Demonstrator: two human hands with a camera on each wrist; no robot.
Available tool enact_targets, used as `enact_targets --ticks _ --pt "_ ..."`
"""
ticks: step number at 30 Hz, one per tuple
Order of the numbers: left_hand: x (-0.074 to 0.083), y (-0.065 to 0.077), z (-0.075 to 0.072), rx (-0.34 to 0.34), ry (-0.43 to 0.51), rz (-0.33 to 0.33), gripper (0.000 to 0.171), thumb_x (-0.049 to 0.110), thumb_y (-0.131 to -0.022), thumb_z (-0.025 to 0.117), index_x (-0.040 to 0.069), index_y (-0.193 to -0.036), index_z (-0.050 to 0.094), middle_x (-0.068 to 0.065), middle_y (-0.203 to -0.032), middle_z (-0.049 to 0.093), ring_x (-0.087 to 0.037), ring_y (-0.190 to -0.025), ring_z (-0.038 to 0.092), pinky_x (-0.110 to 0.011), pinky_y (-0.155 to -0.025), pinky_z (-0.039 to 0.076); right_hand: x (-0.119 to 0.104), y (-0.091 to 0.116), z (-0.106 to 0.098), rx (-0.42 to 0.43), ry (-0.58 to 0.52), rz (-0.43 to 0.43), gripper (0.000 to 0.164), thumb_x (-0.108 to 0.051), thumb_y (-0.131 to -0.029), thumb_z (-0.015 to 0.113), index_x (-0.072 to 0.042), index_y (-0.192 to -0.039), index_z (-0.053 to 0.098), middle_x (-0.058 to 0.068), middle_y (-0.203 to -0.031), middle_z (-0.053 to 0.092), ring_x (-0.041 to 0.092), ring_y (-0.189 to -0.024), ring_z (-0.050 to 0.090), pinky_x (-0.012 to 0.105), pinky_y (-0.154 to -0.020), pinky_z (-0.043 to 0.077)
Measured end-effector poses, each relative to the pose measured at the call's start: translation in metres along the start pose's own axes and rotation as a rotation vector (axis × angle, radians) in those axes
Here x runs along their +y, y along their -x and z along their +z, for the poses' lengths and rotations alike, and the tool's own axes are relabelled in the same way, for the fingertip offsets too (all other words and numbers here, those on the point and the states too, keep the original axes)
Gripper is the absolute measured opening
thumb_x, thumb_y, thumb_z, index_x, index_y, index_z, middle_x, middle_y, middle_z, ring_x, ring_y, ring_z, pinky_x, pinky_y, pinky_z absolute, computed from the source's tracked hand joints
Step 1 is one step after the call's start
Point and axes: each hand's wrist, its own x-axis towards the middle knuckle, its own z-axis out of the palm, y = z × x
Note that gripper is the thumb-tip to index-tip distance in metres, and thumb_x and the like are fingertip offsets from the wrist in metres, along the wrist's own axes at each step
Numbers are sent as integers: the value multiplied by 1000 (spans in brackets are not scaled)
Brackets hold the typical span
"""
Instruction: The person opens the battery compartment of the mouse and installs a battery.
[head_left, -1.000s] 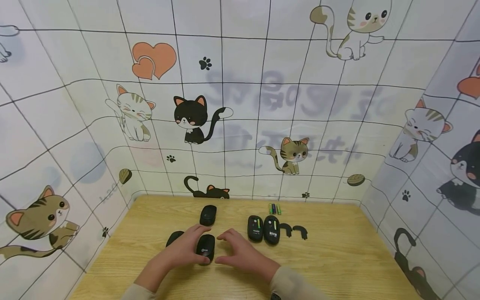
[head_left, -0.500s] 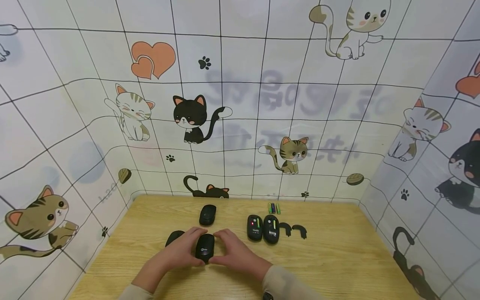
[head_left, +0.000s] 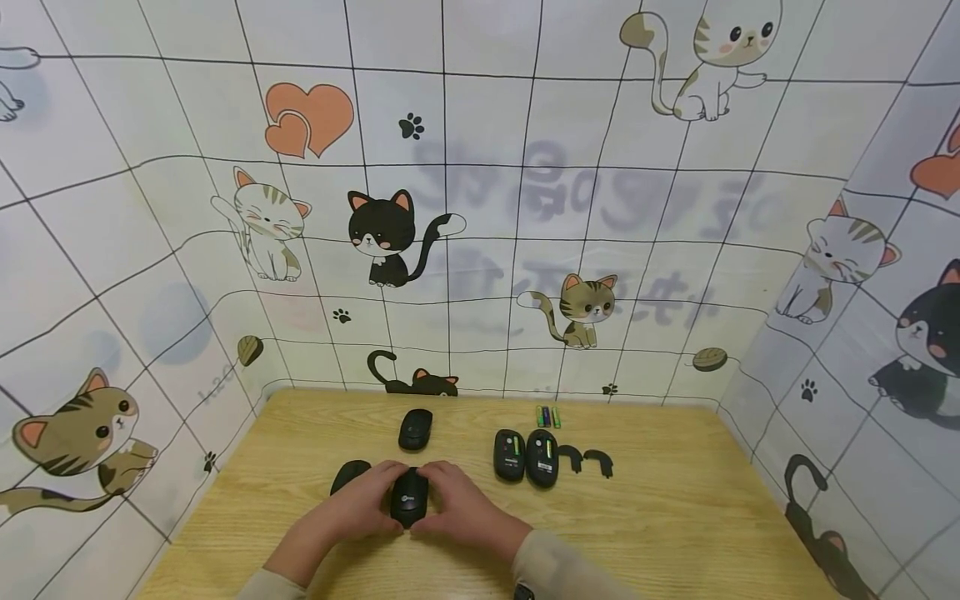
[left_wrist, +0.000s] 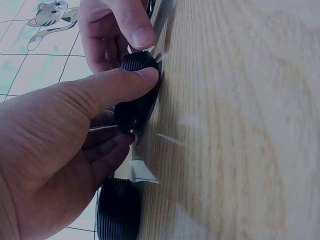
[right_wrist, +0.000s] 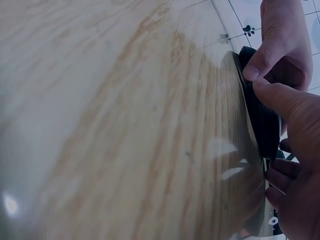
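Observation:
A black computer mouse (head_left: 408,500) lies right side up on the wooden table between both hands. My left hand (head_left: 369,502) grips its left side; in the left wrist view the thumb (left_wrist: 142,80) presses its ridged near end and the fingers curl at the other side. From the right, my right hand (head_left: 467,508) holds the same mouse. Its thumb (right_wrist: 272,92) meets the left thumb at the near end, as the right wrist view shows. A second black mouse (head_left: 349,475) is partly behind the left hand, and a third mouse (head_left: 416,429) stands farther back.
Right of the hands lie two overturned mice (head_left: 510,456) side by side, a battery showing in each. Two curved black covers (head_left: 599,462) lie beside them, with several small batteries (head_left: 548,417) behind. A cat-print sheet (head_left: 480,208) walls in the table (head_left: 660,517).
My right hand has moved left until it reaches the mouse, and its fingers and thumb have closed in on it. The left hand has barely moved. The other mice stay put.

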Motion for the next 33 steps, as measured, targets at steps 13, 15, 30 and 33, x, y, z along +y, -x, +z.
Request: enact_targets --ticks 13,15,30,33 --pt "0 -1 -1 5 -13 17 87 26 -78 103 -1 -149 61 -12 -148 62 -37 -137 62 -62 -113 52 0 -4 3 20 113 -25 76 -45 -86 98 -14 -146 62 -3 -144 58 13 -133 53 34 -116 50" --pt "-1 -2 0 5 -30 23 87 27 -78 102 0 -150 61 -11 -148 62 -36 -137 62 -61 -113 52 0 -4 2 22 110 -36 76 -45 -86 98 -13 -145 62 -3 -143 59 13 -131 54 34 -115 50" --pt "2 -9 6 124 -63 76 87 45 -82 98 13 -154 62 -7 -155 60 -32 -144 57 -58 -117 50 9 11 -24 58 -2 -42 82 -48 -87 95 -17 -154 59 -4 -152 56 17 -143 50 42 -122 47" --pt "6 -11 9 147 -52 110 86 47 -83 98 13 -154 62 -7 -156 59 -33 -145 57 -59 -117 50 11 15 -29 58 -8 -33 82 -48 -88 95 -18 -155 58 -5 -155 55 18 -145 50 43 -123 46"
